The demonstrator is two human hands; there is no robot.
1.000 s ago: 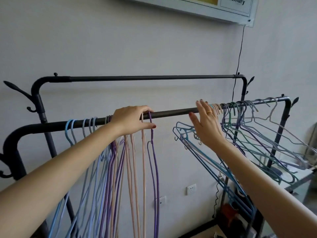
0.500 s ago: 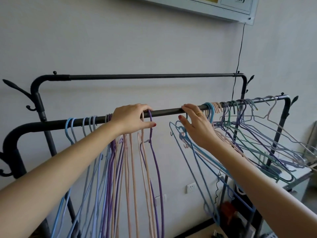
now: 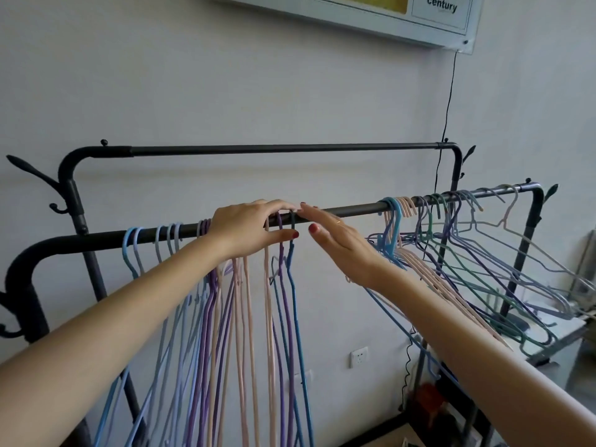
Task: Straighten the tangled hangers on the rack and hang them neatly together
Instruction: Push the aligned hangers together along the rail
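A black clothes rack has a front rail (image 3: 354,209) running across the view. On its left half, several blue, purple and pink wire hangers (image 3: 209,301) hang straight down, close together. My left hand (image 3: 251,227) curls over the rail and grips their hooks. A dark blue hanger (image 3: 294,301) hangs at the right end of this group. My right hand (image 3: 338,243) lies flat with straight fingers, fingertips touching the rail just right of that hanger's hook. On the right half, a tangled bunch of hangers (image 3: 467,253) splays out sideways.
A higher back rail (image 3: 274,149) runs behind, near the wall. Coat hooks (image 3: 32,171) stick out from the rack's left post. A wall socket (image 3: 359,356) and a dangling black cable (image 3: 446,124) are behind, and a white table edge (image 3: 548,333) lies under the tangled hangers.
My right hand slid a dark blue hanger left along the rail from the tangled bunch to the neat group and let go. My left hand stayed in place.
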